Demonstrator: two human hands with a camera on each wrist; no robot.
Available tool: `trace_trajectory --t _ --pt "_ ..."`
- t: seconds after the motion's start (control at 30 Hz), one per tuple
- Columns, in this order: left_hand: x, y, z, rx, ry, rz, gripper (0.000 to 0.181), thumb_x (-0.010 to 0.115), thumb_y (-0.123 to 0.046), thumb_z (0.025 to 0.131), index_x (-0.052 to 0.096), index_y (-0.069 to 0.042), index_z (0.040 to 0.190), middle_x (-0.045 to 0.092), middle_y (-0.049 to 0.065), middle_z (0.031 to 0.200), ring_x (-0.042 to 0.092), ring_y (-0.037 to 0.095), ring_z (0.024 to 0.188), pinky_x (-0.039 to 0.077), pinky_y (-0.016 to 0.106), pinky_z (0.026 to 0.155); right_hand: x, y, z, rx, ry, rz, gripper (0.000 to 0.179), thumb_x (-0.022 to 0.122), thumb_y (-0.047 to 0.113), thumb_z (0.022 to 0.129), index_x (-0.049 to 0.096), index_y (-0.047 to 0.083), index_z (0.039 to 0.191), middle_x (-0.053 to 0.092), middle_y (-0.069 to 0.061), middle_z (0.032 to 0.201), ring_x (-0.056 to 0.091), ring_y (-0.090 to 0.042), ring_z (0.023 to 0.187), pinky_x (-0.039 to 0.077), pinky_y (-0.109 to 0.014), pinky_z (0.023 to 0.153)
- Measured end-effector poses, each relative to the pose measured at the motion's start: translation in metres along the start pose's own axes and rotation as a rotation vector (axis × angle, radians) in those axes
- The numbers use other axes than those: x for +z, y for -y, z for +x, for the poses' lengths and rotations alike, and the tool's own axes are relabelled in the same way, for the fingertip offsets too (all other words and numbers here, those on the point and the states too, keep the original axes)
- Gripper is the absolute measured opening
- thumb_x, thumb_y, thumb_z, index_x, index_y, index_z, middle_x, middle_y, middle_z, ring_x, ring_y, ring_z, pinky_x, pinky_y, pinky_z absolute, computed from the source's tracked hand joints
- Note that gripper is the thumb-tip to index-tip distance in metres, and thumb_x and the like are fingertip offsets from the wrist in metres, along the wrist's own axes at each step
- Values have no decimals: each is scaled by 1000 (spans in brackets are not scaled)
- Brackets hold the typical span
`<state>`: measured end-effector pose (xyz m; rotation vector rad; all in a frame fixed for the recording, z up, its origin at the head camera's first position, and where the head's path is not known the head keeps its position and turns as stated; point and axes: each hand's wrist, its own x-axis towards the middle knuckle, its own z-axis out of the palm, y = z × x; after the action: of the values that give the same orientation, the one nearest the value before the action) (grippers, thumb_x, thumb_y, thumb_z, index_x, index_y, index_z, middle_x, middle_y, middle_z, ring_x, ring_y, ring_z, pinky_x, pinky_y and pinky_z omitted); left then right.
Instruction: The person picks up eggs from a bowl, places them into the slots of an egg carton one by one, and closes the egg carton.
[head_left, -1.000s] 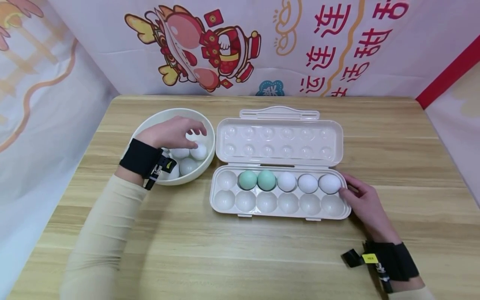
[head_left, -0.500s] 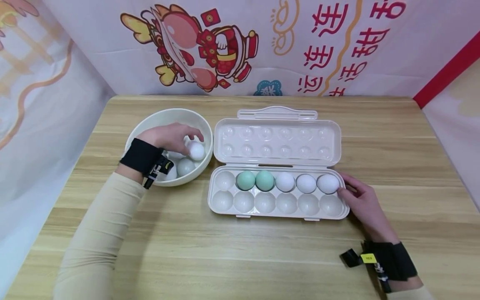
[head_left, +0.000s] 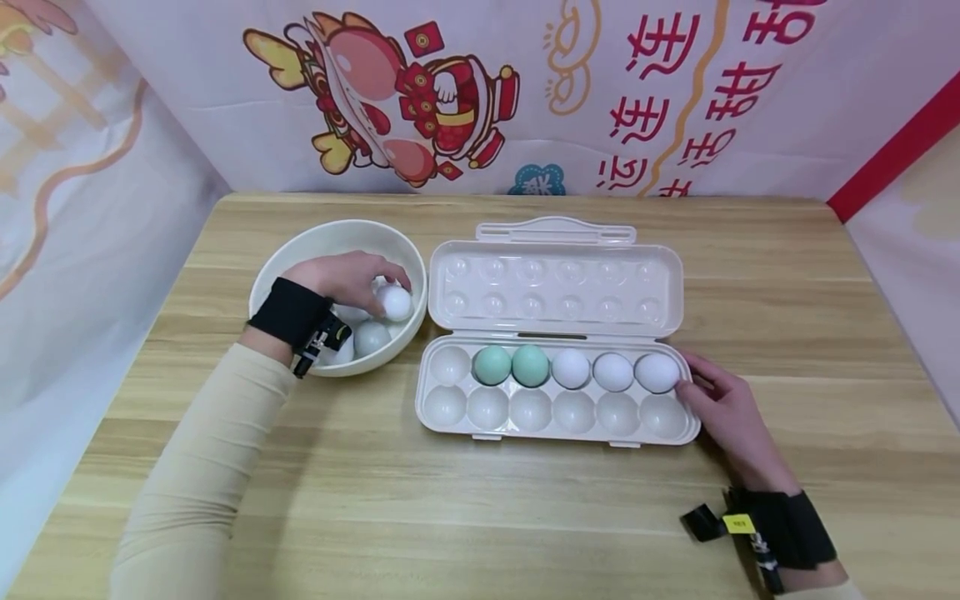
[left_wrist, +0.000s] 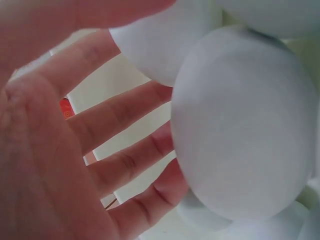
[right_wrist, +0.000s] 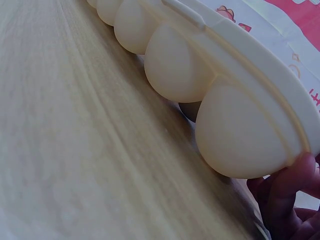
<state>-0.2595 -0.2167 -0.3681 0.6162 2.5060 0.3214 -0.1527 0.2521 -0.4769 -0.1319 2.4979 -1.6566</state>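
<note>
- Reaching into the bowl (head_left: pixel 300 250), the left hand (head_left: pixel 341 279) curls its fingers (left_wrist: pixel 117 112) round a white egg (head_left: pixel 394 302); the wrist view shows that egg (left_wrist: pixel 245 130) smooth, matte and chalk-white, filling most of the frame and lying against the fingertips.
- That egg sits at the bowl's right side, just under the rim nearest the carton (head_left: pixel 558 392).
- Under the hand, other eggs lie in the bowl: a pale grey-green one (head_left: pixel 371 337) toward the near wall, and white ones partly hidden by the wrist strap.
- Right of the bowl, almost touching it, the cream carton lies open on the table (head_left: pixel 525 517), its lid (head_left: pixel 558 283) folded back flat behind the tray.
- In the carton's far row, the leftmost cup is bare, then come two green eggs (head_left: pixel 492 365) (head_left: pixel 530 365), then three white eggs (head_left: pixel 571 367) (head_left: pixel 613 372) (head_left: pixel 657 372); the near row holds none.
- At the carton's right end the right hand (head_left: pixel 727 417) rests on the table, its fingers bent against the carton's rim; the wrist view shows a fingertip (right_wrist: pixel 287 187) pressed on the carton's edge (right_wrist: pixel 240 60), beside the rounded undersides of the cups.
- Whether the hand truly grips the rim or only leans on it I cannot tell.
</note>
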Motion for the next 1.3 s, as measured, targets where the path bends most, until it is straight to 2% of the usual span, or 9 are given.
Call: trace_trajectory --t 0.3,0.63,0.9,1.1,1.3 --pt "0 -1 -3 -41 -3 -4 35 66 -6 75 58 -12 108 58 16 106 48 30 92 39 43 81 1 1 -4 17 -4 8 44 51 17 94 43 4 135 49 1 126 49 4 104 48 -11 74" --pt "0 -5 -8 -13 -85 -10 36 68 -5 72 56 -8 106 60 14 98 50 29 89 42 43 83 1 -1 -4 -29 -2 23 43 51 13 93 43 1 134 50 8 122 51 5 101 49 -12 72" --pt "-3 -11 -14 -20 -134 27 40 68 -10 71 54 -9 109 55 15 95 48 28 86 43 39 76 1 0 -3 -3 7 -4 44 49 16 94 41 3 136 46 -9 129 51 5 100 49 -12 72" --pt "-6 -18 -19 21 -186 56 38 68 -13 70 54 -10 105 54 14 92 48 27 83 42 37 72 1 2 -3 11 -4 -14 44 49 18 94 42 4 135 47 -11 130 50 5 101 49 -11 73" --pt "-11 -28 -23 25 -200 41 37 68 -14 71 54 -10 106 52 16 94 49 28 83 43 39 72 0 3 -2 30 5 -10 46 49 22 95 41 5 137 42 -22 135 50 3 101 49 -11 73"
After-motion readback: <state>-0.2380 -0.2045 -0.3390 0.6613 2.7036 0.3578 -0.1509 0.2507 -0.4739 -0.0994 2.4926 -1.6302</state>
